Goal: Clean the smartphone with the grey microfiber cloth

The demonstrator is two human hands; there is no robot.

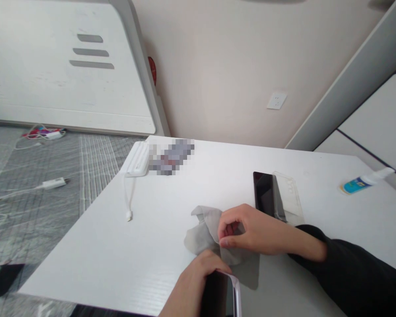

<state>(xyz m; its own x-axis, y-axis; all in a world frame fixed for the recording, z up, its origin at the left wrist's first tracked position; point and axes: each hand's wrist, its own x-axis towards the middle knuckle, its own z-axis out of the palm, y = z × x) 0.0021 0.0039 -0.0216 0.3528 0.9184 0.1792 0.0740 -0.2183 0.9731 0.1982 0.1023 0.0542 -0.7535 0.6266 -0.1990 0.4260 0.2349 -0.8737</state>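
The right hand [252, 231] does this neatly, its fingers [227, 229] pressed together and pinching a fold of grey cloth [203, 231] on the white surface [86, 264], while the left hand [191, 286] firmly grips a silver-edged smartphone [218, 297] at the near edge.

Table [86, 259] w/ phone [263, 193], cloth [201, 231], prob. cleaner bottle [363, 182]

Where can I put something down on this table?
There's room on the white table left of the grey cloth, below the white cable, and between the clear plastic cover and the blue bottle. It's crowded around the right hand on the cloth and left hand holding a phone.
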